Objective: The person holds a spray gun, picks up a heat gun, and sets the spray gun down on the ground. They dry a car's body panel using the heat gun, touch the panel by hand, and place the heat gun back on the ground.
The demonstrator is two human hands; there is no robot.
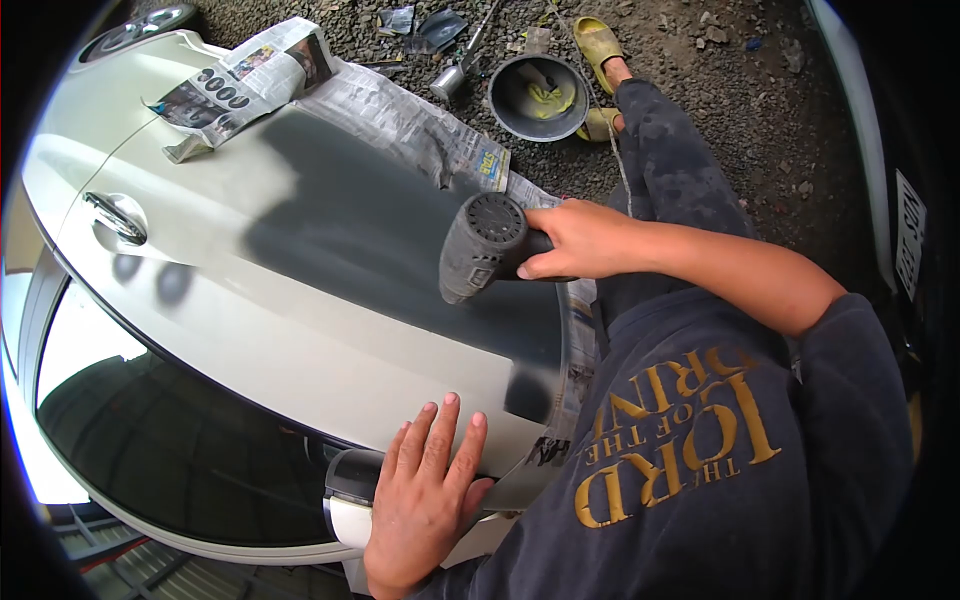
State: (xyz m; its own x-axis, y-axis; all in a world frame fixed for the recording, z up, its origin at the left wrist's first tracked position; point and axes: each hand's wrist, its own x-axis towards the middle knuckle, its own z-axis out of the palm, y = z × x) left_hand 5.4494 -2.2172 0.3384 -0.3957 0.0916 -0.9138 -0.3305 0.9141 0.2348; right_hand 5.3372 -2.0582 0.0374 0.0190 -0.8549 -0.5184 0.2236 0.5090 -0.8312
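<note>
A dusty black hair dryer (pixel 482 250) is gripped by its handle in my right hand (pixel 585 238). It is over the dark grey primed patch (pixel 350 200) on a white car's door (pixel 330 325). Its vented round back faces up. My left hand (pixel 430 495) lies with fingers outstretched beside the side mirror (pixel 350 520), its fingertips on the white panel. A smaller dark patch (pixel 530 395) is near the panel's edge. Two grey spots (pixel 172 283) show by the chrome door handle (pixel 115 217).
Newspaper (pixel 410 125) masks the door's lower edge. On the gravel (pixel 690 100) stands a dark bucket (pixel 540 128) with a yellow-green cloth (pixel 552 100) in it. A metal spray gun or cup (pixel 450 82) lies nearby. A cord (pixel 622 165) hangs by my legs. Another vehicle (pixel 860 100) is at right.
</note>
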